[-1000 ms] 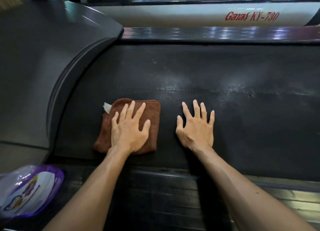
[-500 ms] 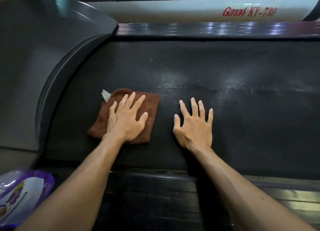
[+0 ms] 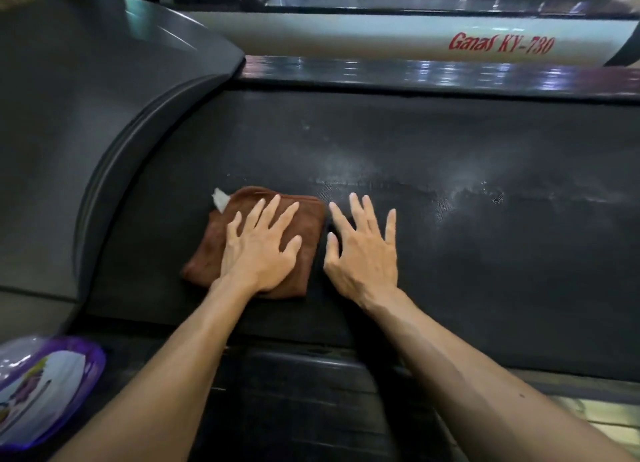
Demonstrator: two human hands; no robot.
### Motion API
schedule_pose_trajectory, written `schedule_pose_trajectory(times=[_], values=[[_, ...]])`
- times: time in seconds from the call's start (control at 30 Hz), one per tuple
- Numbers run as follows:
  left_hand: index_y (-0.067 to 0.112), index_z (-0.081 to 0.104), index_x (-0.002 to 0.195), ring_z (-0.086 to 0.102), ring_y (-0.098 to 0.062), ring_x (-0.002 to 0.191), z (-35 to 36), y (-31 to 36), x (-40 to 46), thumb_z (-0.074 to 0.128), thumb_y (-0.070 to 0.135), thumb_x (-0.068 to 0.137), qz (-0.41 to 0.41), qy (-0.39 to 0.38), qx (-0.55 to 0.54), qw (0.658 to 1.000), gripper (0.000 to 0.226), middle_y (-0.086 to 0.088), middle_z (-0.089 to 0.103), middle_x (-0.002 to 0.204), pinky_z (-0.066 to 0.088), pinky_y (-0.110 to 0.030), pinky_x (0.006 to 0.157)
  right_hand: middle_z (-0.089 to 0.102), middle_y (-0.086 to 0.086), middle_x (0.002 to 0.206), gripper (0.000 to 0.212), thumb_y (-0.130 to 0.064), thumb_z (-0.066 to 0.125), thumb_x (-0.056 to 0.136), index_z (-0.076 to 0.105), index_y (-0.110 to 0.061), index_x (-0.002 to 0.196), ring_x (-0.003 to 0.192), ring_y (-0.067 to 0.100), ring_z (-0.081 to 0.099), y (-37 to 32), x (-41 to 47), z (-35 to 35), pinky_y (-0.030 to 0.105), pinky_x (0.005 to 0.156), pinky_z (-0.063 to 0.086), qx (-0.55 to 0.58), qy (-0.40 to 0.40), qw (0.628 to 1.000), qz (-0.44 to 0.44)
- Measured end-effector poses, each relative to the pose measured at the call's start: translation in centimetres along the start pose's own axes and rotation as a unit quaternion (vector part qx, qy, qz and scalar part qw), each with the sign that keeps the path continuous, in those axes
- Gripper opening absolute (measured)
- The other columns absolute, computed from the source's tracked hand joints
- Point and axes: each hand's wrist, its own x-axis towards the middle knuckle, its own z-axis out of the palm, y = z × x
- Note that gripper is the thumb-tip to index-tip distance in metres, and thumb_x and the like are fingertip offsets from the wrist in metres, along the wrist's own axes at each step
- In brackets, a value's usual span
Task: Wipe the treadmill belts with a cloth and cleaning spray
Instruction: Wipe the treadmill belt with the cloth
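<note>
A folded brown cloth [image 3: 207, 250] with a small white tag lies flat on the black treadmill belt [image 3: 485, 253]. My left hand [image 3: 259, 246] presses down on the cloth with straight, spread fingers. Just to the right, my right hand [image 3: 363, 250] lies flat on the bare belt, fingers spread, its thumb close to the cloth's right edge. A pale wet streak runs across the belt beyond my fingertips. A purple and white cleaning bottle [image 3: 41, 392] lies at the lower left, partly cut off by the frame.
The grey curved motor cover [image 3: 86, 115] rises left of the belt. A shiny side rail [image 3: 415, 71] runs along the far edge, with a white frame tube [image 3: 381, 42] lettered in red behind it. The dark near side rail [image 3: 311, 375] passes under my forearms.
My left hand has slid the cloth to the right along the belt. The gap between the cloth and my right hand has closed to almost nothing.
</note>
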Motion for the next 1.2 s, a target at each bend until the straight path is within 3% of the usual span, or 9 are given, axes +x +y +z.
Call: schedule_pose_trajectory(times=[0.1, 0.2, 0.3, 0.43, 0.67, 0.83, 1.0, 1.2], values=[[0.045, 0.016, 0.160, 0.000, -0.011, 0.157, -0.4, -1.8, 4.3, 0.033, 0.055, 0.102, -0.039, 0.008, -0.011, 0.999, 0.061, 0.011, 0.005, 0.171, 0.001, -0.045, 0.126, 0.000, 0.000, 0.175, 0.060, -0.044, 0.031, 0.107, 0.016, -0.036, 0.165, 0.160, 0.017, -0.011, -1.6, 0.1, 0.8, 0.052, 0.126, -0.013, 0.025, -0.057, 0.998, -0.020], [0.044, 0.016, 0.161, 0.002, -0.012, 0.157, -1.1, -6.5, 5.6, 0.031, 0.059, 0.102, -0.088, -0.003, 0.008, 0.996, 0.063, 0.010, 0.006, 0.171, 0.003, -0.045, 0.126, 0.002, -0.001, 0.175, 0.059, -0.046, 0.027, 0.107, 0.016, -0.039, 0.164, 0.160, 0.016, -0.009, -1.5, -0.2, 1.9, 0.050, 0.127, -0.011, 0.006, -0.044, 0.999, -0.013], [0.042, 0.016, 0.161, 0.004, -0.014, 0.157, -1.3, -10.2, 2.8, 0.031, 0.059, 0.101, -0.144, 0.015, 0.001, 0.989, 0.064, 0.008, 0.009, 0.171, 0.004, -0.045, 0.127, 0.004, -0.002, 0.174, 0.059, -0.046, 0.027, 0.106, 0.018, -0.039, 0.164, 0.160, 0.016, -0.006, -1.8, -0.1, 2.2, 0.049, 0.128, -0.009, 0.002, -0.035, 0.999, -0.003], [0.040, 0.014, 0.162, 0.001, -0.015, 0.157, -0.7, -8.3, -1.1, 0.033, 0.056, 0.101, -0.170, 0.039, 0.008, 0.985, 0.065, 0.006, 0.007, 0.172, 0.001, -0.046, 0.126, 0.008, -0.002, 0.174, 0.063, -0.047, 0.019, 0.102, 0.019, -0.039, 0.164, 0.160, 0.017, -0.002, -2.0, -0.3, 2.4, 0.050, 0.128, -0.005, -0.014, -0.020, 1.000, 0.002], [0.042, 0.019, 0.161, -0.001, -0.014, 0.157, 0.4, -4.2, 2.9, 0.036, 0.056, 0.100, -0.062, 0.030, -0.014, 0.998, 0.064, 0.008, 0.006, 0.171, -0.003, -0.048, 0.125, 0.011, -0.001, 0.174, 0.066, -0.048, 0.017, 0.098, 0.022, -0.039, 0.164, 0.161, 0.017, 0.001, -2.1, -0.2, 2.4, 0.050, 0.128, -0.004, -0.024, -0.019, 1.000, 0.005], [0.043, 0.018, 0.161, 0.002, -0.013, 0.157, -1.3, -8.4, 7.5, 0.032, 0.061, 0.100, -0.106, 0.016, -0.005, 0.994, 0.065, 0.009, 0.008, 0.171, 0.002, -0.045, 0.126, 0.013, -0.001, 0.173, 0.066, -0.049, 0.018, 0.098, 0.024, -0.039, 0.163, 0.161, 0.018, 0.004, -2.0, -0.1, 2.6, 0.051, 0.129, -0.001, -0.034, -0.010, 0.999, 0.001], [0.041, 0.013, 0.162, -0.001, -0.015, 0.157, -1.3, -9.9, 2.1, 0.028, 0.060, 0.101, -0.188, 0.021, -0.010, 0.982, 0.066, 0.008, 0.006, 0.171, -0.001, -0.046, 0.127, 0.011, 0.000, 0.174, 0.066, -0.048, 0.017, 0.099, 0.022, -0.039, 0.164, 0.161, 0.018, 0.001, -2.1, -0.3, 2.4, 0.051, 0.128, -0.003, -0.034, -0.019, 0.999, 0.004], [0.041, 0.010, 0.162, -0.005, -0.015, 0.157, -0.2, -4.2, 0.7, 0.029, 0.057, 0.102, -0.086, 0.013, 0.005, 0.996, 0.065, 0.009, 0.000, 0.172, -0.003, -0.048, 0.126, 0.012, 0.000, 0.174, 0.065, -0.047, 0.019, 0.099, 0.023, -0.038, 0.163, 0.160, 0.018, 0.002, -2.2, -0.2, 2.3, 0.051, 0.128, -0.002, -0.032, -0.015, 0.999, 0.005]])
